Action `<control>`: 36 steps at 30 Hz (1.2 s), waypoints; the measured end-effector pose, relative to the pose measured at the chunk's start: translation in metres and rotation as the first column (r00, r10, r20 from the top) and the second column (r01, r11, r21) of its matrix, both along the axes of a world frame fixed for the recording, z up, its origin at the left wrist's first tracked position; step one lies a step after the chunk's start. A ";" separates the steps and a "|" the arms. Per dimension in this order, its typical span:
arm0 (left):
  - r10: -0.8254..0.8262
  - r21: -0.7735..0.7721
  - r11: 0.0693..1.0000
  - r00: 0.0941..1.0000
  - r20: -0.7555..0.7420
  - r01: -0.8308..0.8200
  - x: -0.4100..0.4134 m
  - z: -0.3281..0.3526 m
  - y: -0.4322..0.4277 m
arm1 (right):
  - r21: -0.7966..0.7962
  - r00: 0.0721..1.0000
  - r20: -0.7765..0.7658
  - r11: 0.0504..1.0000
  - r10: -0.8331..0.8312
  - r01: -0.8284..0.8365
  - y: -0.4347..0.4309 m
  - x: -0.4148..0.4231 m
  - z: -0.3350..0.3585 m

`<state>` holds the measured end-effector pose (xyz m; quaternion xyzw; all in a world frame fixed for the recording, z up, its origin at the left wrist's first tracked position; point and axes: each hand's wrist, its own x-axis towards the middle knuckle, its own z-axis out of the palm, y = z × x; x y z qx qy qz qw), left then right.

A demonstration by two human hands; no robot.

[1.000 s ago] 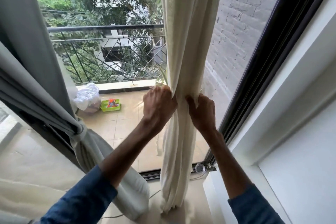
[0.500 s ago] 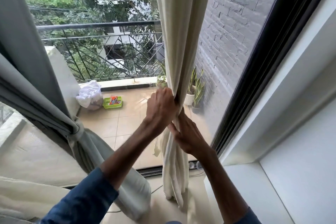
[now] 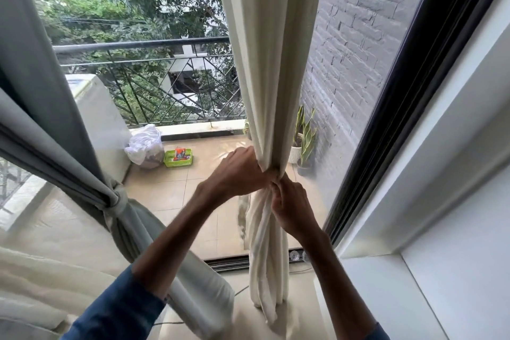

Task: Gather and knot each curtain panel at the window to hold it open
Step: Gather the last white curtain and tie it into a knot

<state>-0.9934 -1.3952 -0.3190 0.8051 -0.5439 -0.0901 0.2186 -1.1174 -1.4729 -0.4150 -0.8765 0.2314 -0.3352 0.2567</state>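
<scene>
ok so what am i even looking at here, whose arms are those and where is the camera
There is no machine here. The camera sits on a person's head and looks forward and down, so the two arms reaching in from the bottom are the wearer's own.

The left hand and the right hand both grip the cream curtain panel, bunched into a narrow column at the window. The left hand holds the gathered part; the right hand is just below it on the hanging tail.

At left, a grey curtain panel is already tied in a knot.

Through the glass you see a balcony with a railing, a green basket, a white bag and a potted plant.
</scene>
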 end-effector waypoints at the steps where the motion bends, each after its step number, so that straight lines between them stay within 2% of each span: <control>1: -0.081 -0.004 0.997 0.995 -0.055 0.081 0.005 -0.002 0.004 | 0.013 1.000 0.001 1.000 -0.003 0.003 -0.004 -0.002 -0.002; 3: -0.177 -0.038 0.984 0.980 -0.094 0.174 0.008 -0.010 0.009 | 0.068 1.000 0.010 0.998 -0.002 0.001 -0.011 -0.007 -0.005; 7: -0.104 -0.160 0.982 0.993 -0.046 0.096 0.002 -0.033 0.008 | 0.138 1.000 -0.017 0.990 0.019 -0.016 -0.013 -0.009 -0.004; 11: -0.043 -0.077 0.996 0.997 0.060 0.048 0.003 -0.039 0.007 | 0.083 1.000 -0.016 0.997 0.008 -0.007 -0.011 -0.008 -0.006; 14: 0.055 0.001 0.998 0.981 0.188 -0.056 -0.001 -0.045 0.009 | 0.066 1.000 -0.021 0.998 -0.002 0.004 -0.015 -0.005 -0.008; 16: 0.081 -0.054 0.996 0.985 0.154 -0.074 -0.006 -0.052 0.009 | 0.043 1.000 0.001 0.999 -0.020 0.020 -0.018 -0.005 -0.009; 18: 0.041 -0.167 0.986 0.997 0.059 -0.031 -0.013 -0.055 0.010 | 0.058 0.999 0.025 0.998 -0.042 0.040 -0.022 -0.006 -0.011; 20: 0.008 -0.203 0.979 1.000 0.018 -0.004 -0.016 -0.057 0.011 | 0.064 0.999 0.030 0.997 -0.039 0.037 -0.025 -0.007 -0.011; 24: 0.034 -0.023 0.999 0.998 0.062 -0.033 -0.014 -0.062 0.011 | 0.015 0.997 0.051 0.999 -0.050 0.049 -0.027 -0.007 -0.010; 27: 0.020 0.016 1.000 1.000 0.020 -0.020 -0.009 -0.061 0.015 | 0.023 0.998 0.027 0.998 -0.059 0.059 -0.032 -0.005 -0.012; 29: 0.032 -0.024 0.999 0.997 -0.076 -0.034 -0.007 -0.056 0.017 | 0.026 0.998 0.004 0.998 -0.057 0.057 -0.033 -0.003 -0.015; 30: 0.035 -0.062 0.997 0.983 -0.182 -0.047 -0.008 -0.054 0.018 | 0.035 0.998 -0.006 0.998 -0.057 0.057 -0.033 -0.002 -0.015; 33: 0.014 -0.130 0.987 0.864 -0.503 -0.092 -0.012 -0.047 0.019 | 0.043 0.999 -0.004 0.998 -0.040 0.040 -0.030 0.001 -0.015; 36: -0.079 -0.163 0.986 0.746 -0.661 -0.040 -0.015 -0.039 0.017 | 0.029 1.000 0.003 0.999 -0.015 0.015 -0.030 0.001 -0.016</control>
